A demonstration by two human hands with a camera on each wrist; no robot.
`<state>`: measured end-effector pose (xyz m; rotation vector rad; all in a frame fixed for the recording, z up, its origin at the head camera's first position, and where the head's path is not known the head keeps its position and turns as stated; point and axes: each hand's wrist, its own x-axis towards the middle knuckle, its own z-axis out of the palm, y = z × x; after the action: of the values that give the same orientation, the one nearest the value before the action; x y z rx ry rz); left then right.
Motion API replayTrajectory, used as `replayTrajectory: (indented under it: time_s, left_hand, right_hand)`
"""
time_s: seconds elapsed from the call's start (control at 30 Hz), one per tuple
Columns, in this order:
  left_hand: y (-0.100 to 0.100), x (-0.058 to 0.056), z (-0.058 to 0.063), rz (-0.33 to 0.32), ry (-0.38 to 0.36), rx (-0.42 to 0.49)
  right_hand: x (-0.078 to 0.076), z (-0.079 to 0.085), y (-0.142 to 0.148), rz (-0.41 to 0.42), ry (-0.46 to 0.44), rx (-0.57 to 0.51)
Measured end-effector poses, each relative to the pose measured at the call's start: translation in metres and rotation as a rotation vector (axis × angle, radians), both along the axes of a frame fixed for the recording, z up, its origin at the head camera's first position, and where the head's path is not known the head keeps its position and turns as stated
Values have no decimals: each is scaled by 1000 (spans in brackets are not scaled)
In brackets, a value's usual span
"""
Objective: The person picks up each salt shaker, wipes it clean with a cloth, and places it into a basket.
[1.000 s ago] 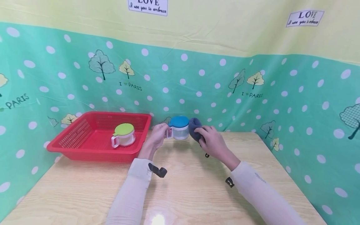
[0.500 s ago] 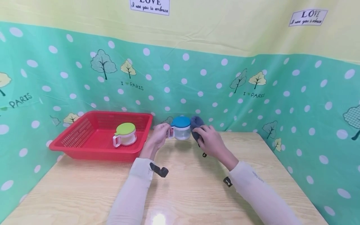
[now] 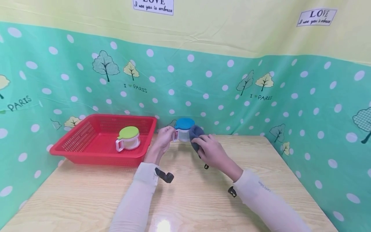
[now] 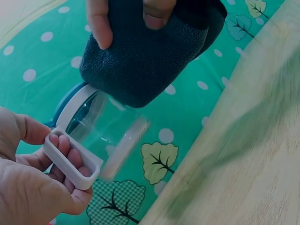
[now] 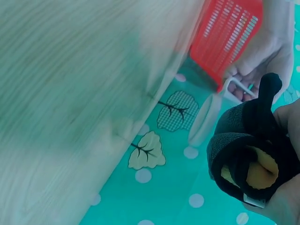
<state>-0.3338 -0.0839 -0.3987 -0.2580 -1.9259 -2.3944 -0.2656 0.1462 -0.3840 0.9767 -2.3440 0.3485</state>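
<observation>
A clear seasoning jar [image 3: 183, 135] with a blue lid [image 3: 185, 123] and a white side handle [image 4: 70, 161] is held up near the back of the table. My left hand [image 3: 164, 139] grips that handle, fingers curled through its loop. With my right hand [image 3: 213, 150] I pinch a folded dark grey-blue cleaning cloth [image 3: 195, 137] against the jar's right side. Black edging and a yellowish inner layer of the cloth [image 5: 260, 176] show in the right wrist view. In the left wrist view the cloth [image 4: 136, 61] covers part of the clear wall.
To the left stands a red plastic basket [image 3: 95, 158] with perforated walls. Inside it is a similar jar [image 3: 129, 143] with a green lid [image 3: 128, 132]. Behind the wooden table [image 3: 185, 193] hangs a green and yellow patterned curtain [image 3: 162, 71].
The cloth in my right hand has shifted left and slightly down, from the jar's right edge onto its front right side. My left hand still holds the handle in nearly the same place.
</observation>
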Motion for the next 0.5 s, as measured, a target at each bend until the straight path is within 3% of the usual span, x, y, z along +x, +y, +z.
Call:
replayTrajectory:
  time_s: [0.5]
  left_hand:
    - [2,0,0,30,13,-11]
  right_hand:
    - [4,-5,-18,59,-93,44]
